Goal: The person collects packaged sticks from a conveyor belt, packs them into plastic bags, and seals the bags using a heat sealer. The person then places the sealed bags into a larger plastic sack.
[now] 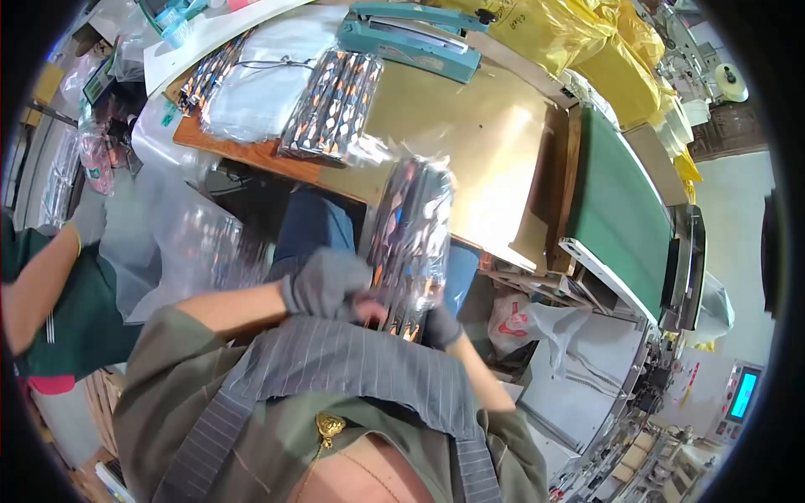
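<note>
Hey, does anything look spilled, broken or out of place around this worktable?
Nothing looks spilled or broken. The only untidy bit is crumpled clear plastic at the far end of the bundle by the hands, probably just loose wrapping. The bundle on the table looks neatly aligned.

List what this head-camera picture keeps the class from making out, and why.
In the head view:
Left hand: blurred, so its grip is unclear.
Right hand: partly hidden by the pack.
Screen: any text is too small to read.
Yellow bags: their plastic hides the contents.
Co-worker: head cut off by the left edge.
</note>
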The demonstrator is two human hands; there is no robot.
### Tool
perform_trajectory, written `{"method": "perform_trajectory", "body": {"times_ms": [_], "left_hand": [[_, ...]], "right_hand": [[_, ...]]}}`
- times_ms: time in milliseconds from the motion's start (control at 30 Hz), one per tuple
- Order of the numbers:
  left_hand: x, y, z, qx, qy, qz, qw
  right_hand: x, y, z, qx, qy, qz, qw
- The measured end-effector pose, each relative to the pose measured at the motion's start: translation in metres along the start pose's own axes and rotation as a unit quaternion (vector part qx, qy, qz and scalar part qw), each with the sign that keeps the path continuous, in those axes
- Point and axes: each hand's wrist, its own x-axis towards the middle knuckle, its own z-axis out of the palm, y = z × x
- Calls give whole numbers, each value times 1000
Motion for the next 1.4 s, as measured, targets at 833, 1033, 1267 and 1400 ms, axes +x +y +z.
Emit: {"method": "perform_trajectory", "body": {"times_ms": [833,1033,1267,1400], "left_hand": [[250,-48,-109,-2,7,-196,981],[239,-25,-115,-3,-27,-181,983],[240,13,-143,-65,-47,-134,988],[225,-58,-138,-150,65,-90,982]], "right_hand": [[52,-219,-152,-222,343,-401,820],[16,-255,-147,-381,304,-349,800],[58,-229,-94,-500,233,-465,693],[93,-250,-83,-140,201,-387,889]]}}
